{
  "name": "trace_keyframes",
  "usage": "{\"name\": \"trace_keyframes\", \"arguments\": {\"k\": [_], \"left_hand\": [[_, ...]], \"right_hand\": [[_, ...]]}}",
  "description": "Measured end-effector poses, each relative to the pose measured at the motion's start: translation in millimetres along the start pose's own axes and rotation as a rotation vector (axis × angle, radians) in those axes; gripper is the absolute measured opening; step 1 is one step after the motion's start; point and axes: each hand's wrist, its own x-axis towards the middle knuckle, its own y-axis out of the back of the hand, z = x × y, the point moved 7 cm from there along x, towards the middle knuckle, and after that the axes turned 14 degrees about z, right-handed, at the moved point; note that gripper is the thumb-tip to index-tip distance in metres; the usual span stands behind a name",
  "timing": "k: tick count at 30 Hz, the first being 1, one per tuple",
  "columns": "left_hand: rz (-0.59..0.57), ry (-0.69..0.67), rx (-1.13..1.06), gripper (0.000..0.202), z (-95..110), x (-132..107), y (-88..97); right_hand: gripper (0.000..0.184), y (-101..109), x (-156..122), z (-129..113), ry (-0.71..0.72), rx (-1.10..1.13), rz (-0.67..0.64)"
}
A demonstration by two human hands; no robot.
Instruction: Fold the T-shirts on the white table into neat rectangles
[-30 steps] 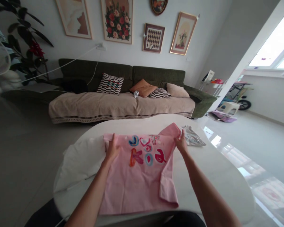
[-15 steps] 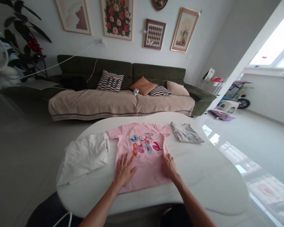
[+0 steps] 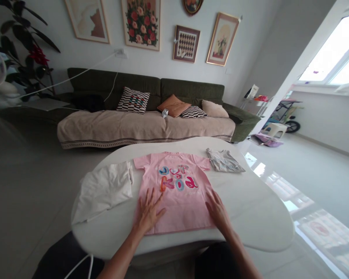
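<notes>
A pink short-sleeved T-shirt (image 3: 184,209) with colourful painted letters lies spread flat, face up, on a white oval table. My left hand (image 3: 149,212) rests open on its lower left part, fingers spread. My right hand (image 3: 218,212) lies open at the shirt's lower right edge, fingers touching the fabric. Left of the shirt is a white garment (image 3: 103,192), loosely laid out. A folded grey-white shirt (image 3: 224,161) lies beyond the pink shirt's right sleeve. Neither hand holds anything.
The white table (image 3: 258,221) curves around the garments, its near edge close below my hands. Beyond it stand a dark green sofa (image 3: 113,83) with a beige throw and cushions, a potted plant at left, a fan at far left. A white cable hangs near the bottom left.
The pink shirt, held up and bunched a second ago, now lies flat on the table. Both hands have moved down onto its lower part, and my right hand has shifted slightly right.
</notes>
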Motion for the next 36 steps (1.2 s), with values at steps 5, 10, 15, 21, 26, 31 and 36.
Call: {"name": "trace_keyframes", "arguments": {"k": [5,10,15,21,26,31,36], "left_hand": [[-0.076,0.021,0.021,0.056,5.2,-5.2,-2.3],[-0.229,0.094,0.023,0.061,11.8,-17.6,15.5],[-0.373,0.104,-0.141,0.082,36.5,-55.1,24.5],[-0.392,0.502,-1.005,0.079,58.4,-25.8,29.2],[-0.231,0.778,-1.710,0.051,56.1,40.2,59.7],[-0.126,0.699,-1.287,0.032,31.5,61.9,50.9],[0.187,0.437,-0.822,0.055,8.0,59.0,39.3]], "right_hand": [[0.058,-27.4,-25.4,-15.6,0.074,-0.051,-0.123],[0.058,-3.7,-29.2,21.4,-0.289,-0.128,-0.064],[0.032,37.8,-2.4,30.4,-0.472,-0.007,-0.042],[0.028,68.4,60.2,-114.2,-0.146,0.277,0.089],[0.046,76.0,21.4,-234.4,0.248,0.851,0.074],[0.056,57.0,-26.5,-195.7,0.042,0.794,0.280],[0.070,-3.2,-64.9,-165.6,-0.100,0.394,0.271]]}}
